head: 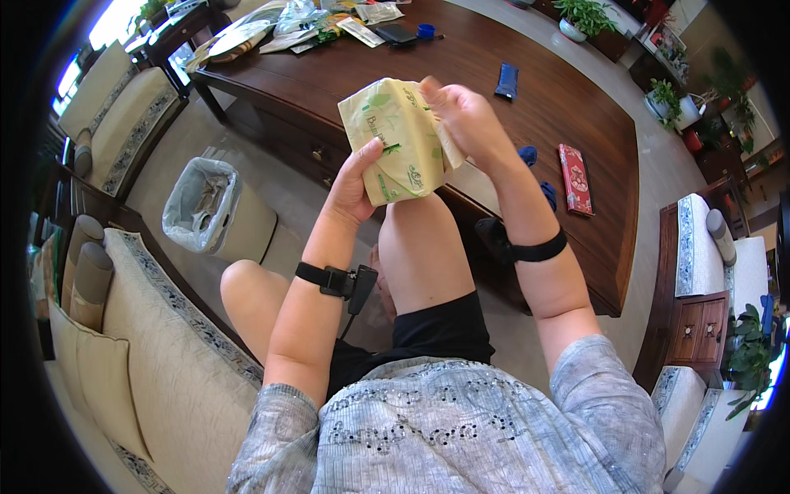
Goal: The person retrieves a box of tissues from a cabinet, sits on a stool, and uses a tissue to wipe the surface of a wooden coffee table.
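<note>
A soft plastic pack of tissues [398,145], cream with green leaf prints and writing, is held up above my knee, tilted. My left hand [358,179] grips its lower left side, thumb across the front face. At the pack's upper right edge is my right hand [464,123], slightly blurred, with its fingers curled and its thumb near the top corner. A loose cream flap [453,149] sticks out just under the right hand; whether it is wrapper or tissue is unclear. The right fingertips are mostly hidden.
Ahead stands a dark wooden coffee table [574,111] bearing a blue packet [507,81], a red patterned box [576,179], a black wallet-like item [396,34] and assorted bags [299,25]. A lined waste bin [247,216] stands left, beside a cream sofa [173,321].
</note>
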Demonstrator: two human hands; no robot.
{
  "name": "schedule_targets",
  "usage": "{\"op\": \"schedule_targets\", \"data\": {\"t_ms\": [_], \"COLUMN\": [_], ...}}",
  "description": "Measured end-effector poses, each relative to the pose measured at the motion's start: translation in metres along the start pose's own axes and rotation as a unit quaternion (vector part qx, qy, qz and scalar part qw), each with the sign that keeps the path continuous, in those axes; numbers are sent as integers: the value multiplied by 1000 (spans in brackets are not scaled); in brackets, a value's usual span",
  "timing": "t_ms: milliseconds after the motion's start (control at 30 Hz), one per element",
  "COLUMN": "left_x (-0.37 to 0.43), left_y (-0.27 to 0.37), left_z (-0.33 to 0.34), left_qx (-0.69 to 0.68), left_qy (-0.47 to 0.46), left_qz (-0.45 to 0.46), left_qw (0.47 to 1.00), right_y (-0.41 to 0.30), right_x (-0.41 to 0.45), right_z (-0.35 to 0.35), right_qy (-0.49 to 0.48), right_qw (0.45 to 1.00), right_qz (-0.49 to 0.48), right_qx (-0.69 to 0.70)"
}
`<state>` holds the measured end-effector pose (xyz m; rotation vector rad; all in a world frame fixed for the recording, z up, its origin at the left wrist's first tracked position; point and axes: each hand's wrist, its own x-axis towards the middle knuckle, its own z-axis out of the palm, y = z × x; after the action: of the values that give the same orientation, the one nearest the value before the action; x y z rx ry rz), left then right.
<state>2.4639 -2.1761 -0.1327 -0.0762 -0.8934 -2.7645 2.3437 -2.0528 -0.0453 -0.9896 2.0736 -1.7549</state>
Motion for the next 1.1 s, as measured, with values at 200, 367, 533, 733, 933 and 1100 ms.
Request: {"op": "schedule_targets", "data": {"t_ms": [200, 367, 533, 733, 933, 1100], "left_x": [8, 20, 21, 22, 41, 62], "left_y": [-6, -11, -25, -19, -16, -13], "left_z": [6, 18, 21, 8, 13, 25], "left_qx": [-24, -110, -97, -129, -97, -101], "left_qy": [16, -25, -15, 5, -3, 7], "left_qz": [-8, 5, 32, 26, 12, -6], "left_qw": [1000, 994, 995, 991, 995, 995], "right_y": [12, 16, 21, 29, 31, -2], "right_x": [9, 11, -16, -29, -10, 12], "right_z": [-1, -10, -11, -43, -79, -90], "right_qy": [36, 69, 136, 229, 263, 270], "right_qw": [994, 990, 983, 970, 957, 945], "right_qz": [-54, -44, -89, -73, -87, -181], "right_qx": [82, 117, 83, 25, 83, 44]}}
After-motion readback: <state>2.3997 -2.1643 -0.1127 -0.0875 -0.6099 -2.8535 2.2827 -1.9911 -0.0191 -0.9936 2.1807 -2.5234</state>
